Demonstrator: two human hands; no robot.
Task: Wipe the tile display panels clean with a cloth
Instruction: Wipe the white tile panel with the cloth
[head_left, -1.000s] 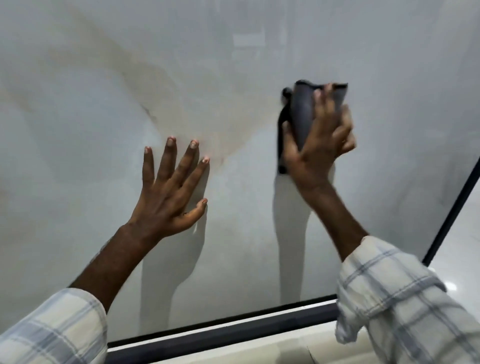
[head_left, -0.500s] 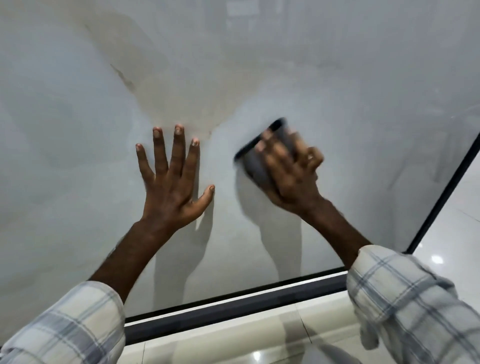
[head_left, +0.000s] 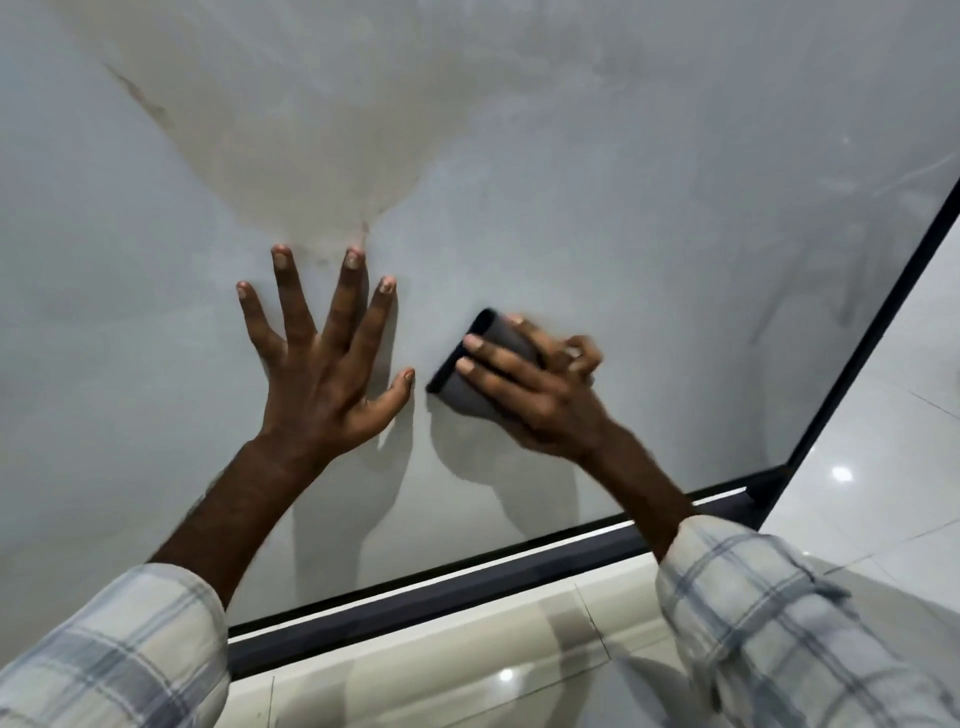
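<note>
A large pale grey glossy tile panel (head_left: 597, 156) fills most of the view, with a beige marbled patch in its upper left. My left hand (head_left: 324, 374) lies flat on the panel with its fingers spread. Just to its right, my right hand (head_left: 535, 395) presses a folded dark grey cloth (head_left: 470, 374) against the panel, fingers laid over it and the outer ones curled. The cloth's left edge sticks out from under the fingers, close to my left thumb.
A dark frame (head_left: 457, 587) runs along the panel's bottom edge and up its right side (head_left: 872, 332). Below and to the right lies a shiny white tiled floor (head_left: 883, 467). Plaid sleeves cover both forearms.
My right hand has swept the cloth down and leftward from high on the panel to a spot beside my left thumb. My left hand has stayed flat on the panel.
</note>
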